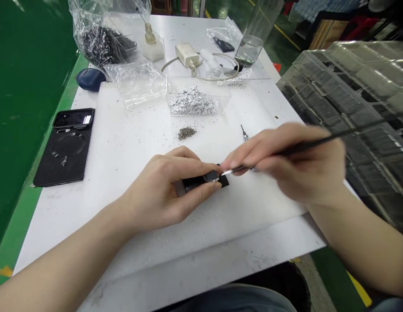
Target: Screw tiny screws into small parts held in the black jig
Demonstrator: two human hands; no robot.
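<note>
My left hand (169, 182) is closed around a small black part (193, 183), its thumb and fingers gripping the sides near a dark square end. Under that end lies a flat black piece (224, 181). My right hand (295, 160), slightly blurred, holds a pair of dark tweezers (295, 148) whose bright tip meets or nearly meets the black part. Just behind my right fingers a small screwdriver (244, 133) lies on the white mat. A heap of tiny screws (187, 132) sits beyond my left hand.
Behind the screws stands a clear box of small white pieces (193, 102). A charger (187, 55), a liquid-filled clear container (249, 50), a needle bottle (149, 34) and a bag of black parts (100, 45) are farther back. A phone (74, 118) lies left; stacked clear trays (344, 99) rise right.
</note>
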